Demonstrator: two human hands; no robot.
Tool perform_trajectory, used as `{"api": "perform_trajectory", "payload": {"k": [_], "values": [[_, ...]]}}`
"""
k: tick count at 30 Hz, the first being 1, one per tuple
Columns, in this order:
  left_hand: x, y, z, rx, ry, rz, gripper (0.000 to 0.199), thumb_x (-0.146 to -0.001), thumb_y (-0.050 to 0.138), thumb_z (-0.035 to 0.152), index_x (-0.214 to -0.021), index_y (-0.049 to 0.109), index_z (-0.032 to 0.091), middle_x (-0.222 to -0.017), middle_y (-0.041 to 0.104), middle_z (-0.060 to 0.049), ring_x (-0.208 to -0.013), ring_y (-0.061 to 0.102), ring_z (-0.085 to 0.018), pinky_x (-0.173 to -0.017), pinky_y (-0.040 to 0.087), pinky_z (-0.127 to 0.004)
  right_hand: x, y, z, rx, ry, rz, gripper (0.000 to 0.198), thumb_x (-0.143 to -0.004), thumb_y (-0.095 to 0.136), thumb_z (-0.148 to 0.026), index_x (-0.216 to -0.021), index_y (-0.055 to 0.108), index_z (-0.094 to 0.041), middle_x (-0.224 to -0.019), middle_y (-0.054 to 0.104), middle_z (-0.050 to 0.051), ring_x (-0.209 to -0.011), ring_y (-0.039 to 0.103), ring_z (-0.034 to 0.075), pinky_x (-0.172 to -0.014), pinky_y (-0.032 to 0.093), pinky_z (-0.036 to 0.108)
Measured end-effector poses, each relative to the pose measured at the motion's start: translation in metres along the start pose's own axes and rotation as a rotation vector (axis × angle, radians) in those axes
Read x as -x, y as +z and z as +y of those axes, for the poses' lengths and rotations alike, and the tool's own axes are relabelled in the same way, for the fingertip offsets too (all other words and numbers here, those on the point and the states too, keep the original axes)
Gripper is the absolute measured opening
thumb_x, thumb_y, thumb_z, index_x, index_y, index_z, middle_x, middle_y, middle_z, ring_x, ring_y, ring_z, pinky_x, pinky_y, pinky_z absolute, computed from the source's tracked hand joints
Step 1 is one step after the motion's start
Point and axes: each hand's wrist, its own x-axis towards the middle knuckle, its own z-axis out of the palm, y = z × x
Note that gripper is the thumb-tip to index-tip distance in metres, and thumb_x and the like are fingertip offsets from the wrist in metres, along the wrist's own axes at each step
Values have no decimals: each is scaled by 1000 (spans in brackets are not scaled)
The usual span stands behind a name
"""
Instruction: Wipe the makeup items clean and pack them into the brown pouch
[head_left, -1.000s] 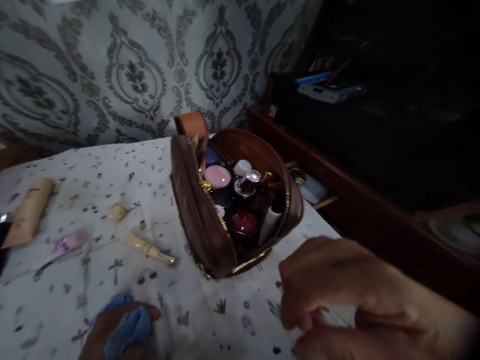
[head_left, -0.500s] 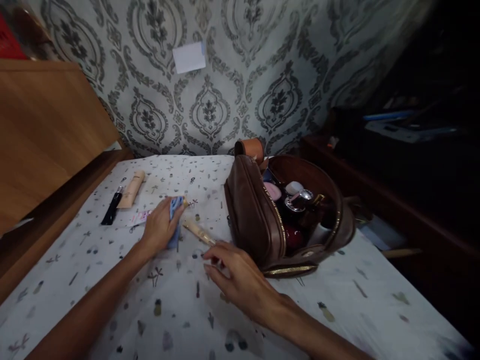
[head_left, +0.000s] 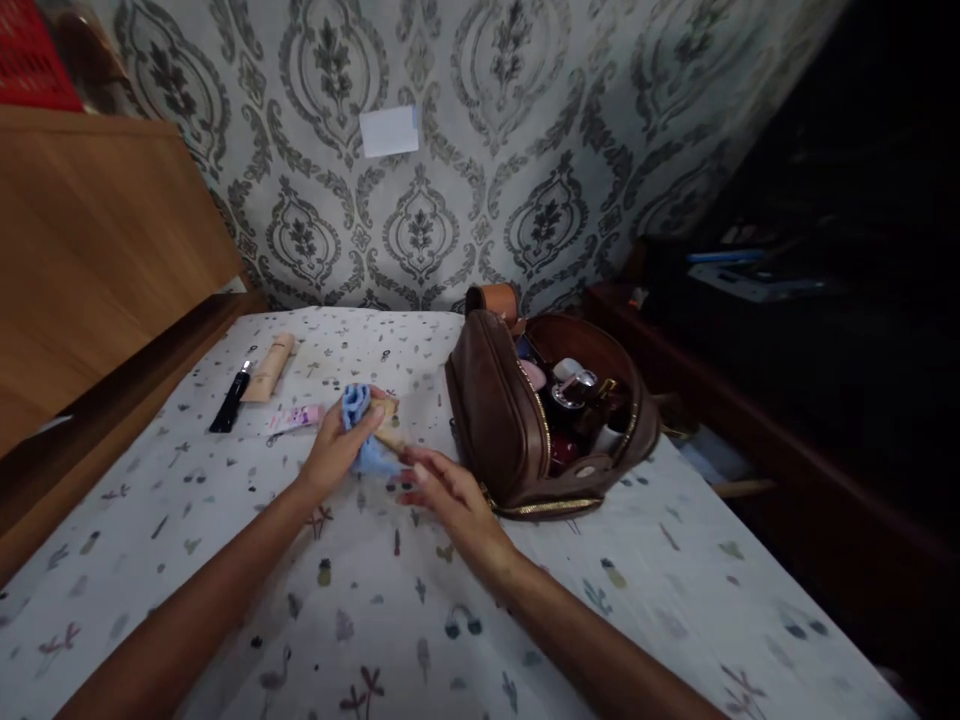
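Note:
A light blue cloth (head_left: pixel 377 460) is bunched in my left hand (head_left: pixel 335 450), its fingers closed around it. The cloth lies against a slim beige tube (head_left: pixel 391 438), near my left thumb. My right hand (head_left: pixel 454 500) has its fingers bent, with the fingertips at the tube's lower right end; the exact grip is partly hidden. A pink-and-white small tube (head_left: pixel 296 418) lies just left of my left hand. Beyond it rest a larger beige squeeze tube (head_left: pixel 270 368) and a black tube with a clear cap (head_left: pixel 231 398).
An unzipped brown leather bag (head_left: pixel 495 410) full of cosmetics stands right of my hands. A patterned white cloth (head_left: pixel 420 620) covers the table. A wooden cabinet (head_left: pixel 112 220) borders the left side, a patterned wall (head_left: pixel 420 230) the back, and dark furniture (head_left: pixel 750 460) the right.
The slim beige tube and the blue cloth have come together between my hands. My right hand has moved slightly up with the tube. The view has shifted a little.

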Motion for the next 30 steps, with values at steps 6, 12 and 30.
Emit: {"api": "perform_trajectory", "payload": {"k": [6,12,30], "values": [[63,24,6,2,99,-131,27,-95,55,42,-112,54,21,-129,64,-11,-129,55,-26,-109,42,-41,9,9,2,-405,193,-110,47,-72,81,-56,-102,70,-21,-99,72,5,-92,64,18,-80,51,30],[67,16,-4,-189,271,-183,30,-94,57,34,-122,56,21,-121,65,-10,-113,61,-25,-99,46,-39,14,3,3,-440,211,-9,43,-67,88,-46,-89,62,-21,-84,67,-2,-79,62,12,-78,49,25],[88,2,-3,-244,130,-250,23,-97,45,41,-101,54,20,-82,59,0,-76,57,-17,-72,46,-29,18,1,2,130,-161,-45,41,-65,88,-42,-91,63,-22,-86,64,-1,-80,59,13,-74,50,27]]}}
